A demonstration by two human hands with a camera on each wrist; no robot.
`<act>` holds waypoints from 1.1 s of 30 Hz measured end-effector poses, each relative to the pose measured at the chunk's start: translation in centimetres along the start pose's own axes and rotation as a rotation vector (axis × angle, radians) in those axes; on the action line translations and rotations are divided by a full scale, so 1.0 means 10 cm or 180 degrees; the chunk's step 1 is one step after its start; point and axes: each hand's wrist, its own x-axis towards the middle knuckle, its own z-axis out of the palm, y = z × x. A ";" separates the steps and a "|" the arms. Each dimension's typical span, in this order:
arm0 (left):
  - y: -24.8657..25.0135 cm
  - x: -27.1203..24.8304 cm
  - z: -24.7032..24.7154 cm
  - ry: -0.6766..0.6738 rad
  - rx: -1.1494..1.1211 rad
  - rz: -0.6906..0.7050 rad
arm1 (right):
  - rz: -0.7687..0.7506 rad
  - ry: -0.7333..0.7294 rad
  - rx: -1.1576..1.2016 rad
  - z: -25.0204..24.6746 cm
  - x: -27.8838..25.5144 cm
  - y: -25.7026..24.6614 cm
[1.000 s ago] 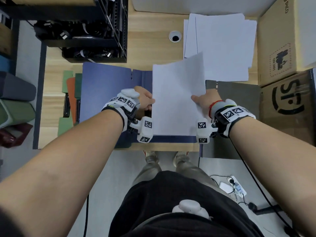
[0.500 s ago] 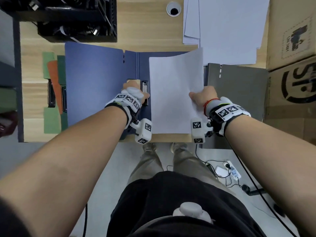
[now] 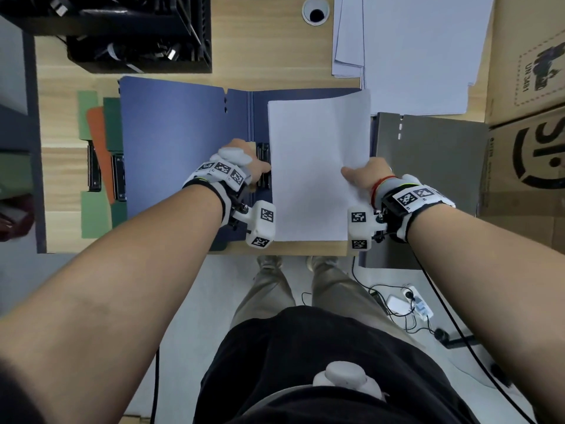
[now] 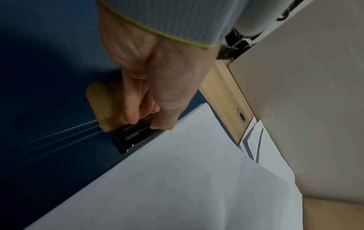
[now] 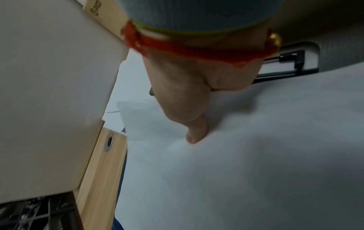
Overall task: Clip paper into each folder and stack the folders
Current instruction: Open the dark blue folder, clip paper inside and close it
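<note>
An open blue folder [image 3: 177, 142] lies flat on the wooden desk [image 3: 260, 62]. Its black spring clip [image 3: 263, 169] sits beside the spine. My left hand [image 3: 244, 163] pinches the lever of that clip [image 4: 138, 127] between thumb and curled fingers. A white sheet of paper [image 3: 318, 166] lies over the folder's right half, its left edge against the clip. My right hand [image 3: 365, 177] pinches the sheet's right edge, thumb on top of the paper [image 5: 236, 155]. A closed grey folder [image 3: 434, 160] lies to the right.
A stack of loose white paper [image 3: 415, 50] lies at the back right. Green and orange folders [image 3: 97, 166] are fanned at the left edge. A black crate [image 3: 137, 29] stands at the back left, cardboard boxes [image 3: 526, 117] at the right. A cable hole [image 3: 315, 12] pierces the desk.
The sheet has come down from a tilted, raised position to lie over the folder's right half against the clip. My left hand has moved from the sheet's edge onto the clip.
</note>
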 end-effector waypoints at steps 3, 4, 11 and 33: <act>-0.10 0.11 0.09 0.0077 -0.0399 0.0008 | 0.0104 -0.0156 0.0203 -0.03 0.05 0.03; -0.09 0.07 0.07 0.0080 -0.0454 0.0045 | 0.0111 -0.0207 0.0255 -0.05 0.02 0.01; -0.17 -0.03 -0.04 0.0059 -0.0666 0.0197 | 0.0078 -0.0282 0.0152 -0.02 -0.03 -0.09; -0.18 0.07 -0.01 -0.0133 -0.1169 0.0004 | -0.0216 -0.0117 0.0090 0.13 0.05 -0.18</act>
